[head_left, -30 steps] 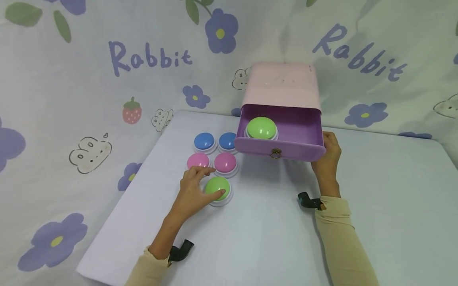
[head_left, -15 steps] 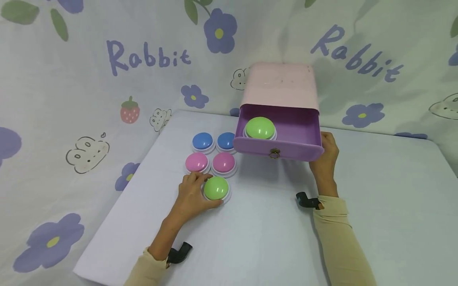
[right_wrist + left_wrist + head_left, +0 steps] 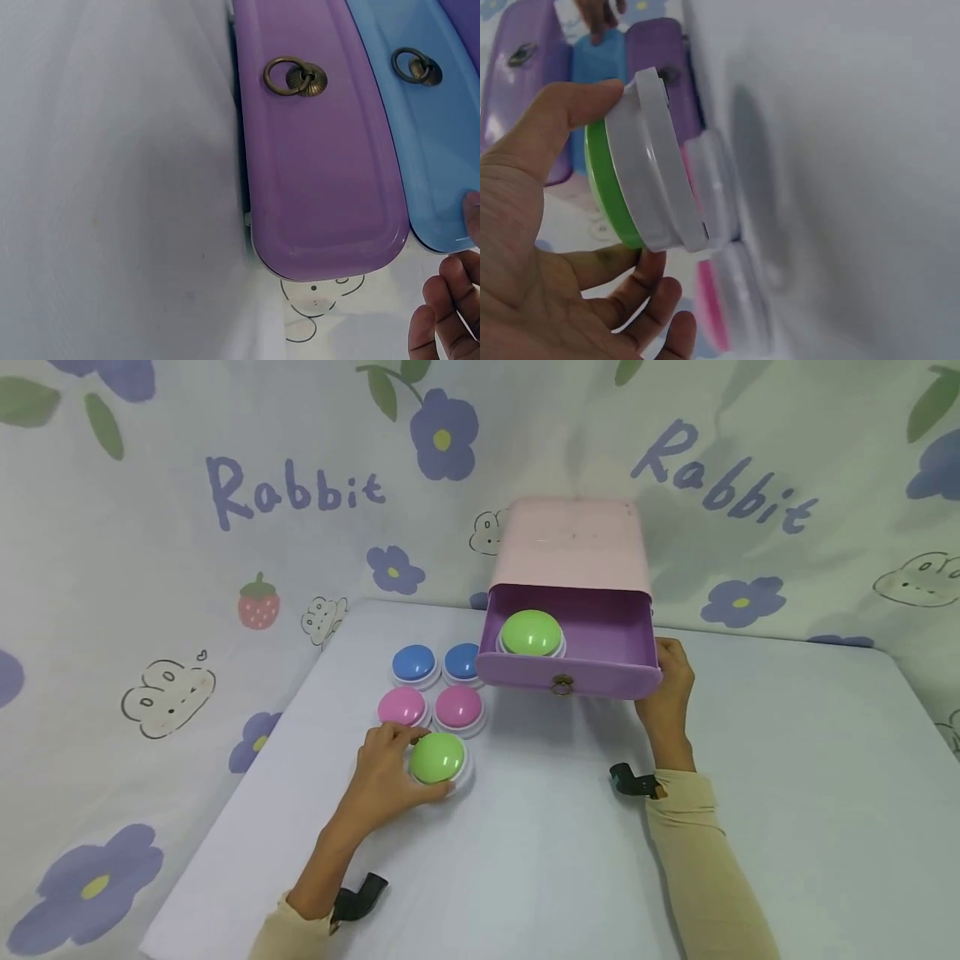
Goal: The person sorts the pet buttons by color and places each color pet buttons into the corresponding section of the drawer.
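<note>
My left hand (image 3: 386,781) holds a green-domed push button (image 3: 437,758) by its white rim, between thumb and fingers. In the left wrist view this button (image 3: 649,169) is tilted up and its base is apart from the table. A second green push button (image 3: 531,633) lies in the left part of the pulled-out purple drawer (image 3: 570,675) of a pink drawer cabinet (image 3: 573,543). My right hand (image 3: 670,681) is at the cabinet's right side, partly hidden by the drawer. In the right wrist view its thumb touches the edge of the blue drawer (image 3: 420,150), with the fingers loosely bent.
Two pink push buttons (image 3: 459,707) sit just beyond my left hand. Behind them stand two blue push buttons (image 3: 414,662), left of the cabinet. Below the blue drawer is a shut purple drawer (image 3: 322,165) with a ring pull. A printed cloth (image 3: 300,560) hangs behind the white table (image 3: 540,860).
My left thumb and fingers have closed around the green button's rim and lifted it slightly. My right hand has stayed at the cabinet. The view has shifted a little.
</note>
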`<state>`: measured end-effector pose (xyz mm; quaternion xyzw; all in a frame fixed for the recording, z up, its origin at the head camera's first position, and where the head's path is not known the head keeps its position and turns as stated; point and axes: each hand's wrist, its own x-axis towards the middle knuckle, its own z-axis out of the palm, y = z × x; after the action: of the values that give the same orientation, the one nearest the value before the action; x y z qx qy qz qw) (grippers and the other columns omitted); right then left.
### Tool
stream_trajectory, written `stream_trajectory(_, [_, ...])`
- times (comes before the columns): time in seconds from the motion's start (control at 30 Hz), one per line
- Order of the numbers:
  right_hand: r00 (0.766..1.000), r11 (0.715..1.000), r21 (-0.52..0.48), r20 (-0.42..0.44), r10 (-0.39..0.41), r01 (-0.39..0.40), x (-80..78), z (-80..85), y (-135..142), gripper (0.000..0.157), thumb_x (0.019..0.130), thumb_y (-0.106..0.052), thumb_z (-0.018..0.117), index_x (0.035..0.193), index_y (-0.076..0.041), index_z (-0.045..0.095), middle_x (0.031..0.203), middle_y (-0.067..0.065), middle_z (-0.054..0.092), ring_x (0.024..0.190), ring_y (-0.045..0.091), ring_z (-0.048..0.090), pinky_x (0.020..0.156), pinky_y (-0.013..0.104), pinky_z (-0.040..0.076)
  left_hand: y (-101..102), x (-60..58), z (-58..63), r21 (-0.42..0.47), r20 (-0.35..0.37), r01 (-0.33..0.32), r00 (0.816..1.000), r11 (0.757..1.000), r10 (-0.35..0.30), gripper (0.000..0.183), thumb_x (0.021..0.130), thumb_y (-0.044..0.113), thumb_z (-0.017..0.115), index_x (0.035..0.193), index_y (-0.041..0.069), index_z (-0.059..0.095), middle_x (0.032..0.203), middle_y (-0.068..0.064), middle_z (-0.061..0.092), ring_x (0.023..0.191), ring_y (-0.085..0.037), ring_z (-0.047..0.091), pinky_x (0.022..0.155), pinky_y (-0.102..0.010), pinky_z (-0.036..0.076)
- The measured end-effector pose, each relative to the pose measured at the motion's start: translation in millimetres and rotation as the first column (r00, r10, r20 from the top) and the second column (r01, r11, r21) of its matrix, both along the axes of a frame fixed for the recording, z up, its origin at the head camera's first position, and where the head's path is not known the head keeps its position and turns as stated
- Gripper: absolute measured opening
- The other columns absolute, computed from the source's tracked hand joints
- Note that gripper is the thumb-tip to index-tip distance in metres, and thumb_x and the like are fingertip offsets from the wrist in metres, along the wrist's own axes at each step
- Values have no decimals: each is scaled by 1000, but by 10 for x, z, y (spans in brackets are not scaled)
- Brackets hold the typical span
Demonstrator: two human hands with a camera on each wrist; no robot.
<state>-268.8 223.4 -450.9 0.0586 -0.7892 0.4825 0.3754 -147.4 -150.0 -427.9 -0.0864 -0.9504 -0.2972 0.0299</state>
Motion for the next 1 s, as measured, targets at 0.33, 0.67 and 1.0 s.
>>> stream_trajectory(0.33, [999, 1000, 9, -44, 1, -1, 3, 23, -2, 15, 87, 12, 65, 100, 10, 72, 99, 23, 61, 91, 26, 58, 79, 17, 40, -64, -56, 650, 89, -48, 14, 999, 996, -10, 78, 69, 36, 91, 134, 9, 58, 126, -10, 48, 119, -29, 38, 88, -50, 48])
stream_trajectory(0.67, [999, 1000, 5, -34, 2, -2, -11, -7, 2, 16, 86, 11, 66, 101, 11, 72, 101, 23, 60, 92, 24, 57, 81, 18, 42, 172, -254, 1263, 130, -175, 81, 983, 988, -57, 73, 68, 36, 91, 129, 9, 61, 123, -6, 48, 116, -25, 39, 87, -47, 40])
stream_trajectory(1.0, [1000, 1000, -15, -29, 8, -8, -21, -42, 15, 18, 86, 13, 65, 102, 10, 72, 102, 22, 61, 94, 24, 58, 82, 18, 43, 683, -501, 1706, 100, -180, 191, 969, 976, -171, 76, 66, 43, 90, 130, 12, 63, 124, -2, 49, 121, -20, 37, 94, -46, 42])
